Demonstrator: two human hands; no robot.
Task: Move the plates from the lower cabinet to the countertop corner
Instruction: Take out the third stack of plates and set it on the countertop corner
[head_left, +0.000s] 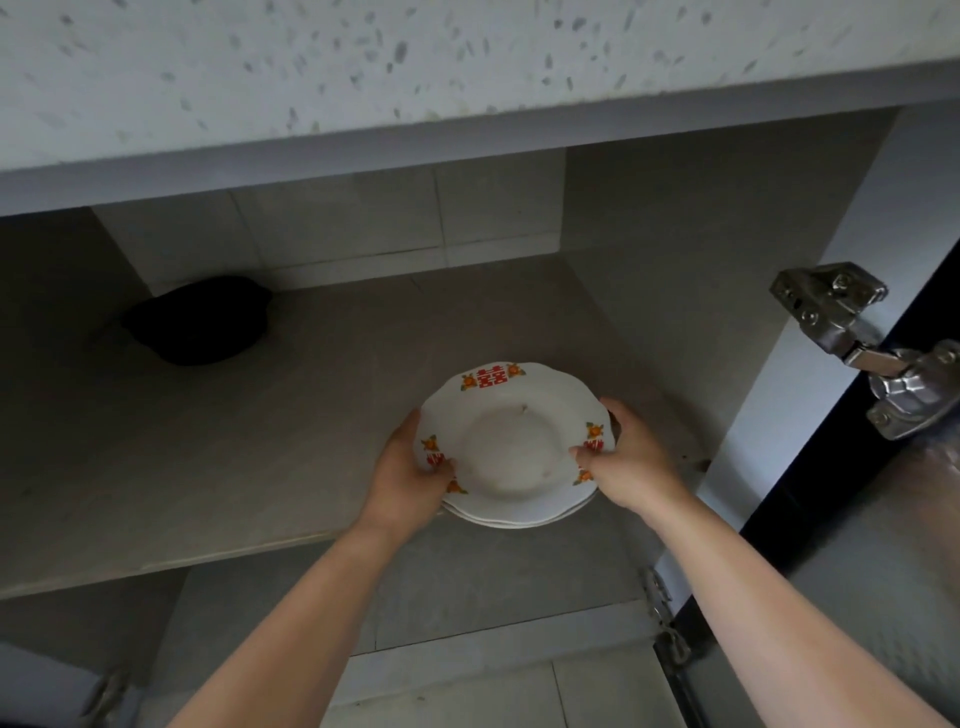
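Left hand, right hand, gripping three stacked plates

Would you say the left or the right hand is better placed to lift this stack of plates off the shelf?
Neither alone: the left hand and right hand each grip opposite rims of the plates, so lifting together suits best.

- A dark bowl-like object sits at the shelf's back left.
- A metal hinge is fixed to the open door at right.
- A speckled countertop overhangs above.
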